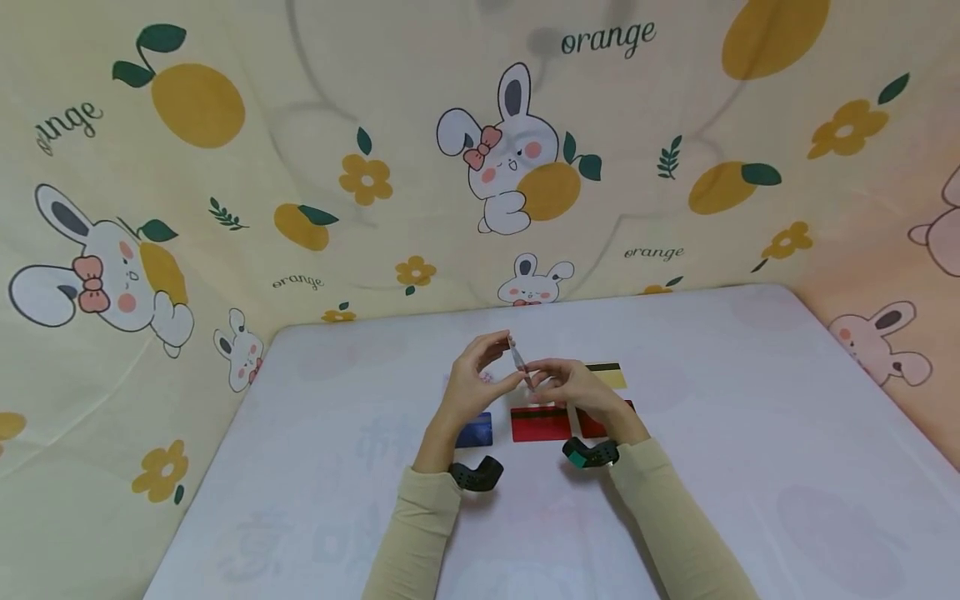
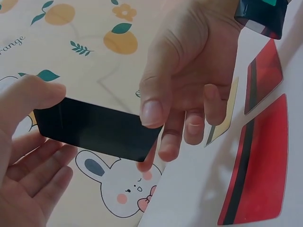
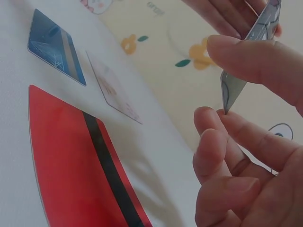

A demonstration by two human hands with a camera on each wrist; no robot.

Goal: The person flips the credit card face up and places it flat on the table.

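Observation:
Both hands hold one thin card (image 2: 97, 130) between them, raised over the table and tilted. One face looks plain black in the left wrist view; in the right wrist view a greyish, patterned face shows. My left hand (image 1: 474, 379) pinches one end, its thumb at the edge and the other fingers behind. At the opposite end, my right hand (image 1: 581, 387) grips the card between thumb and fingers. Beneath the hands lie a red card (image 1: 540, 427) with a black stripe and another red card (image 2: 266, 78), partly hidden by the right hand in the head view.
A blue card (image 1: 475, 429) lies below the left hand, near a pale card (image 3: 113, 90) with a pinkish print. Beyond the right hand is a yellow card (image 1: 611, 377) with a dark stripe. A patterned cloth (image 1: 420, 108) hangs behind the white table (image 1: 315, 467).

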